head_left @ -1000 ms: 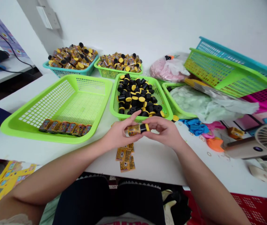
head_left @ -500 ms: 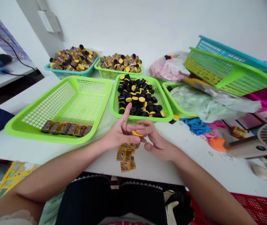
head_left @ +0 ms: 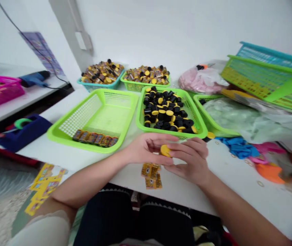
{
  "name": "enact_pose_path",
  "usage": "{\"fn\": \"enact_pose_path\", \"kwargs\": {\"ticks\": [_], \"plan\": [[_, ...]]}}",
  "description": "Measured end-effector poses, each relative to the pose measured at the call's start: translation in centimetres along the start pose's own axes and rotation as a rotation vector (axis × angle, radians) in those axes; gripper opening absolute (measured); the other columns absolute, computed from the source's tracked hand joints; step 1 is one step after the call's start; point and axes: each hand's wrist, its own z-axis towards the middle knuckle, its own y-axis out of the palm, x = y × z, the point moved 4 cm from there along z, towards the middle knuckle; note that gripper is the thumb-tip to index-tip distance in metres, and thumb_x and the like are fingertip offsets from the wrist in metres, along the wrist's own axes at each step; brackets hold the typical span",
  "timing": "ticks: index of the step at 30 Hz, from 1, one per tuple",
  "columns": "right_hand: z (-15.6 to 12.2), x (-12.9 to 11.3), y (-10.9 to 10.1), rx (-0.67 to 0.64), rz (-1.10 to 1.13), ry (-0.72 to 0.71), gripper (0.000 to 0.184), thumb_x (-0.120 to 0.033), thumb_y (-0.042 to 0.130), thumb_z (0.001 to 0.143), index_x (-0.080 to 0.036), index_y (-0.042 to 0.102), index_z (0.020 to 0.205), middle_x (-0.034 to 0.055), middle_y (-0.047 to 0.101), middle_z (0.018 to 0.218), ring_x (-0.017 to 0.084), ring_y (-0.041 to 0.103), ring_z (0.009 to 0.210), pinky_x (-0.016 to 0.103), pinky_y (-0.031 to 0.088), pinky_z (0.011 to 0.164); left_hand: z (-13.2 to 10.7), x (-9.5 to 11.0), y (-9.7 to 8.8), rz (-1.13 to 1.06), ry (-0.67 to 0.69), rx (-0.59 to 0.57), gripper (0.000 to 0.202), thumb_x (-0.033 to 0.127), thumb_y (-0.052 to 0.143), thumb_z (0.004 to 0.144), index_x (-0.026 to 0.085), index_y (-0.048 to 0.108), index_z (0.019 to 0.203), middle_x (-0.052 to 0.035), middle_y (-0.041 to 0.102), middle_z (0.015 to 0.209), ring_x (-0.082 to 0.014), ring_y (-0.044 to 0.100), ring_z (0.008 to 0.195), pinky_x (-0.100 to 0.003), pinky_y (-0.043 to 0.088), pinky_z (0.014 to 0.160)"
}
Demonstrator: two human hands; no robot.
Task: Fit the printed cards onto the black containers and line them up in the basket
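Observation:
My left hand (head_left: 147, 148) and my right hand (head_left: 190, 160) meet over the white table's front edge, both closed around a small yellow-capped tube (head_left: 165, 150); only its round yellow end shows between the fingers. Just below the hands lies a short stack of yellow printed labels (head_left: 151, 174). Right behind the hands stands a green basket (head_left: 141, 118) full of black tubes with yellow caps (head_left: 165, 114). To the left, a larger green basket (head_left: 58, 131) holds a row of labelled tubes (head_left: 94, 138) along its near wall.
At the back stand a teal basket (head_left: 84, 83) and a green basket (head_left: 135, 87) heaped with labelled tubes. Bags of pink and pale balloons, stacked baskets and loose coloured balloons (head_left: 238, 147) fill the right. A blue tape dispenser (head_left: 25, 128) sits at left.
The tube, held sideways between both hands a second ago, is now end-on with its yellow cap facing me. The view has swung to the left, so everything sits further right.

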Motion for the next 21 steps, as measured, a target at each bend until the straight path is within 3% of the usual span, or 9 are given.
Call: {"fn": "enact_pose_path", "kwargs": {"ticks": [3,6,9,11,13,15,18,21], "plan": [[0.2,0.9,-0.2,0.018,0.062,0.015,0.044,-0.037,0.076,0.081,-0.035,0.054,0.12,0.0003,0.074,0.099,0.024,0.061,0.091,0.041,0.046,0.085,-1.6,2.6,1.1,0.229,0.047,0.048,0.042,0.019,0.08,0.074,0.018,0.058,0.11,-0.0047,0.074,0.099,-0.0137,0.07,0.087,-0.028,0.055,0.084],[1.3,4.0,-0.4,-0.087,-0.032,0.188,0.047,-0.04,0.069,0.086,-0.032,0.05,0.129,0.0067,0.069,0.12,0.028,0.062,0.109,0.046,0.044,0.095,-4.3,6.4,0.3,0.633,-0.02,0.211,0.028,0.029,0.073,0.083,0.02,0.058,0.104,-0.007,0.072,0.11,-0.0148,0.069,0.091,-0.027,0.054,0.079],[2.3,8.8,-0.4,-0.321,-0.277,0.491,0.042,-0.044,0.056,0.091,-0.022,0.059,0.128,0.015,0.062,0.131,0.036,0.056,0.122,0.053,0.041,0.101,-6.5,10.1,-3.6,1.009,-0.137,0.345,0.026,0.041,0.067,0.087,0.02,0.062,0.1,-0.0044,0.073,0.095,-0.0143,0.067,0.076,-0.026,0.051,0.068],[2.6,11.6,0.3,-0.571,-0.3,0.621,0.046,-0.053,0.053,0.089,-0.018,0.068,0.117,0.0164,0.066,0.124,0.038,0.058,0.118,0.053,0.044,0.098,-6.8,11.6,-7.2,1.122,-0.182,0.408,0.03,0.047,0.065,0.086,0.02,0.061,0.099,-0.0032,0.073,0.087,-0.0157,0.067,0.074,-0.028,0.051,0.067],[2.8,13.3,1.4,-0.832,-0.191,0.644,0.05,-0.058,0.051,0.088,-0.019,0.074,0.108,0.0142,0.069,0.117,0.035,0.062,0.112,0.048,0.047,0.098,-6.5,12.2,-10.5,1.201,-0.251,0.462,0.03,0.049,0.062,0.085,0.02,0.061,0.094,-0.0029,0.074,0.085,-0.0176,0.068,0.076,-0.03,0.051,0.071],[2.9,14.1,2.2,-1.028,-0.122,0.635,0.05,-0.058,0.051,0.088,-0.021,0.075,0.111,0.0132,0.07,0.115,0.033,0.064,0.109,0.045,0.049,0.098,-5.7,12.1,-12.7,1.295,-0.369,0.493,0.027,0.047,0.062,0.082,0.021,0.061,0.087,-0.0021,0.074,0.083,-0.0188,0.069,0.078,-0.032,0.051,0.076],[3.4,14.7,3.1,-1.204,-0.157,0.646,0.049,-0.053,0.059,0.084,-0.026,0.072,0.123,0.0142,0.068,0.116,0.035,0.064,0.107,0.048,0.049,0.096,-4.6,11.2,-13.6,1.408,-0.566,0.441,0.022,0.043,0.062,0.079,0.022,0.063,0.084,-0.001,0.075,0.088,-0.0189,0.069,0.081,-0.03,0.049,0.081],[3.7,14.7,4.1,-1.268,-0.263,0.682,0.045,-0.046,0.069,0.078,-0.033,0.073,0.12,0.015,0.062,0.122,0.04,0.059,0.113,0.056,0.046,0.098,-3.5,9.6,-13.4,1.465,-0.686,0.352,0.023,0.041,0.061,0.077,0.022,0.065,0.089,-0.0016,0.075,0.097,-0.0193,0.069,0.083,-0.028,0.049,0.08]]}}
